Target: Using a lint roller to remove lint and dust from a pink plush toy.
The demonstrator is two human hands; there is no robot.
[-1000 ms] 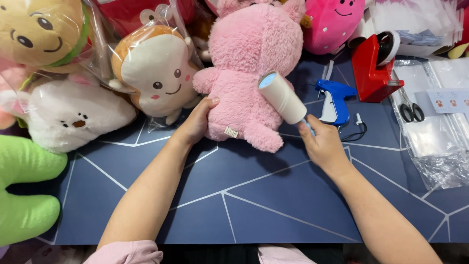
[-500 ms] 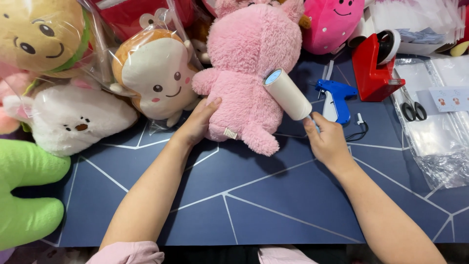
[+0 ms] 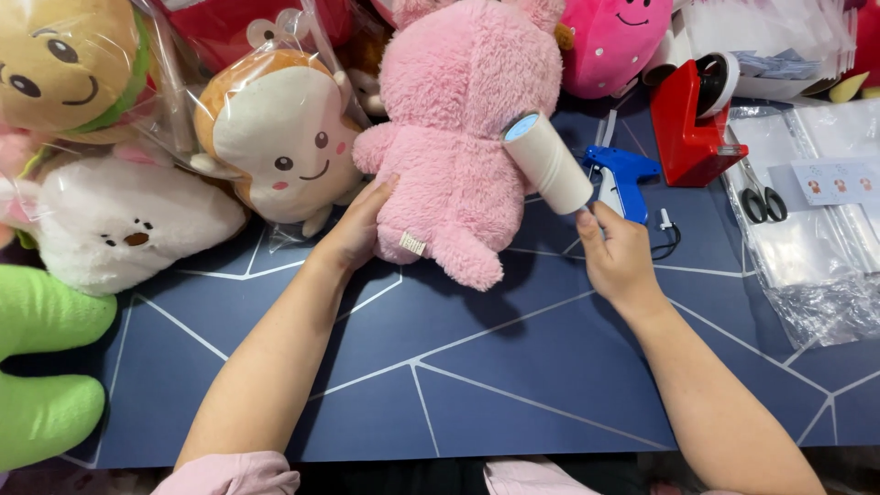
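The right hand is closed around the handle of a white lint roller, whose roll tilts up and to the left so that its side lies against the right flank of a pink plush toy. The left hand lies flat with its fingers together, pressed against the toy's lower left side just beside a small white tag. The pink plush toy lies on a dark blue mat crossed by thin white lines, near the middle of the far edge. Just behind the right hand lies a blue tagging gun, and beyond that stands a red tape dispenser. Further right, black-handled scissors rest on a stack of clear plastic bags. To the left of the pink toy sits a toast-shaped plush wrapped in clear film, then a white plush, and a green plush at the left edge.
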